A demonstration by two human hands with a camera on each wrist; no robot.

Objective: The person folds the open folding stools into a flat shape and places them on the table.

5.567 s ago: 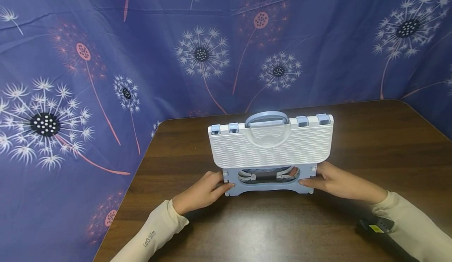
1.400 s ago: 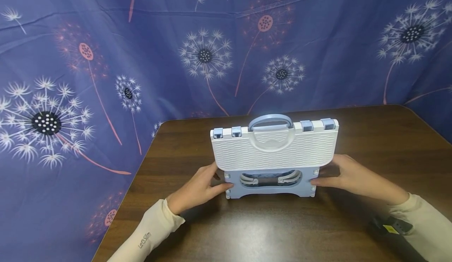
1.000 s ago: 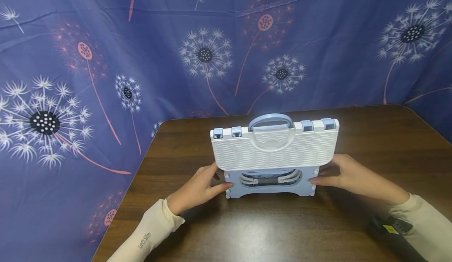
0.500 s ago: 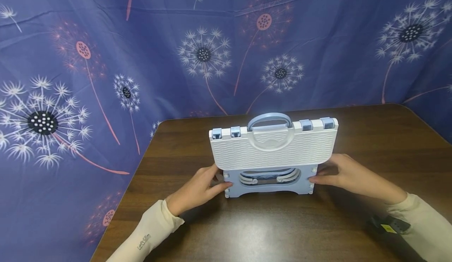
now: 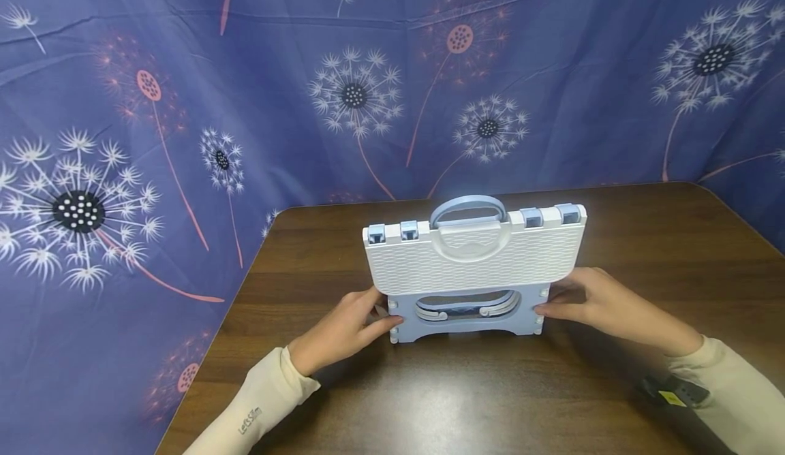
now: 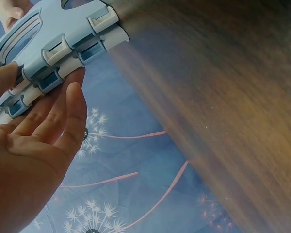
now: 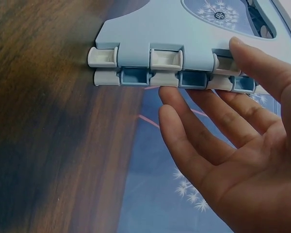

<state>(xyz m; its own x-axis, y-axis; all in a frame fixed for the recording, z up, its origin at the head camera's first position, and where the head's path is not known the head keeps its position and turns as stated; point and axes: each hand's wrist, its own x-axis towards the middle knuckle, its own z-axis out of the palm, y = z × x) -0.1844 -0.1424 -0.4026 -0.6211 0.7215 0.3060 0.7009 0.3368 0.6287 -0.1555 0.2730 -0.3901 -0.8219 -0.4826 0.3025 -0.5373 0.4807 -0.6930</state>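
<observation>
A white and light-blue folding step stool (image 5: 475, 261) stands on the brown table in the head view, its textured white top tipped toward me and a blue carry handle (image 5: 469, 203) at the upper edge. My left hand (image 5: 340, 325) holds the left edge of the blue leg panel (image 5: 469, 325), thumb in front and fingers at the hinges. On the right edge my right hand (image 5: 604, 305) holds it the same way. In the right wrist view, the hinged side (image 7: 167, 65) rests between thumb and fingertips. Parts behind the white top are hidden in the head view.
The wooden table (image 5: 423, 400) runs back to a dark blue cloth (image 5: 264, 67) with a dandelion print, which hangs behind and along the left. A black strap (image 5: 681, 390) with a yellow label is on the right wrist.
Since the oldest frame, my right hand has moved slightly outward along the panel's edge. A blue bar now shows through the oval opening. Over the last second the hands have barely moved.
</observation>
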